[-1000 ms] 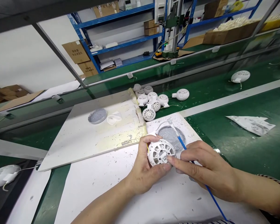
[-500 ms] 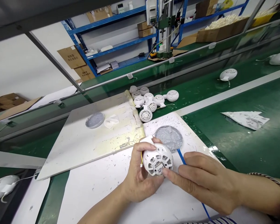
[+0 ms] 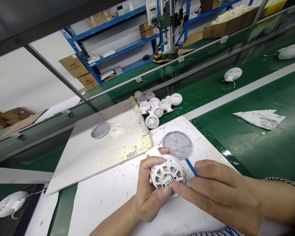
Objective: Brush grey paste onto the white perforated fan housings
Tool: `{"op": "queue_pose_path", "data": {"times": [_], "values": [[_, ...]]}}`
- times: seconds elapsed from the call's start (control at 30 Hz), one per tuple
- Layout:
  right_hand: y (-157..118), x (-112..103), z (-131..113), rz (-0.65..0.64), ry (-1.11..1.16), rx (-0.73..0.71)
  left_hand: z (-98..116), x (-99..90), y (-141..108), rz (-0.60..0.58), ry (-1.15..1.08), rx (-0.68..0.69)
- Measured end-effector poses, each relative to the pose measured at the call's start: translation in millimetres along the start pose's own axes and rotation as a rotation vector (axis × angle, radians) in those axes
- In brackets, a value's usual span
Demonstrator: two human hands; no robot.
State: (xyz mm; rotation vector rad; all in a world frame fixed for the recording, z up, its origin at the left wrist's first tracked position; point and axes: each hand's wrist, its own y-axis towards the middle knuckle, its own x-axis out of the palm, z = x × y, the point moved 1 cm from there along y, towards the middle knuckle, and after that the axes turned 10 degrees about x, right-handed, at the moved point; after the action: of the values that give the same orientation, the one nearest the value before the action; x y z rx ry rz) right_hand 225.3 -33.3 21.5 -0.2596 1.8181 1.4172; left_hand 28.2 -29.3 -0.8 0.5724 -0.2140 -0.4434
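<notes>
A round white vented housing [image 3: 168, 170] is gripped in my left hand [image 3: 147, 193], its slotted face turned up toward me, with a small label at its centre. A yellow wire shows beside my left fingers. My right hand [image 3: 218, 190] has its fingers closed around a thin blue tool [image 3: 191, 167], and its index fingertip touches the housing near the label. Just behind the housing, a round grey lid-like dish [image 3: 177, 145] lies on the white sheet [image 3: 108, 200].
Several similar white housings [image 3: 154, 106] cluster behind the pale board [image 3: 88, 150], which bears a smaller grey dish [image 3: 100, 130] and a white scrap [image 3: 117, 130]. More housings [image 3: 233, 74] lie on the green belt [image 3: 236, 131]. A metal frame bar [image 3: 54, 72] slants at left.
The housing has tilted slightly and shifted a little to the right and down in my left hand, and the left thumb now lies nearer the label. The whole view has shifted slightly.
</notes>
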Motion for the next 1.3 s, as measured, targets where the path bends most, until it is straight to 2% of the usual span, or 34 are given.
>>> {"op": "queue_pose_path", "data": {"times": [0.17, 0.27, 0.37, 0.5, 0.77, 1.0, 1.13, 1.3], "values": [[-2, -1, 0, 0.014, -0.023, -0.030, 2, 3.4, -1, 0.004, 0.044, 0.041], [-4, 0, 1, -0.010, -0.062, -0.029, 4, 2.2, 2, 0.036, 0.011, -0.042], [-4, -1, 2, -0.025, -0.076, 0.014, 6, 1.2, 6, 0.076, -0.114, -0.139], [-1, -3, 3, -0.022, -0.078, 0.014, 10, 2.5, 10, 0.115, -0.230, -0.178], [0, -5, 5, -0.083, -0.047, 0.019, 11, 2.0, 6, 0.116, -0.395, -0.303], [2, -6, 10, -0.110, 0.096, 0.130, 9, 3.6, 13, 0.219, -0.509, -0.411], [4, -5, 9, -0.140, 0.043, 0.083, 6, 3.4, 10, 0.242, -0.477, -0.399], [-1, -7, 8, -0.143, 0.042, 0.051, 6, -1.3, 6, 0.084, -0.274, -0.227]]}}
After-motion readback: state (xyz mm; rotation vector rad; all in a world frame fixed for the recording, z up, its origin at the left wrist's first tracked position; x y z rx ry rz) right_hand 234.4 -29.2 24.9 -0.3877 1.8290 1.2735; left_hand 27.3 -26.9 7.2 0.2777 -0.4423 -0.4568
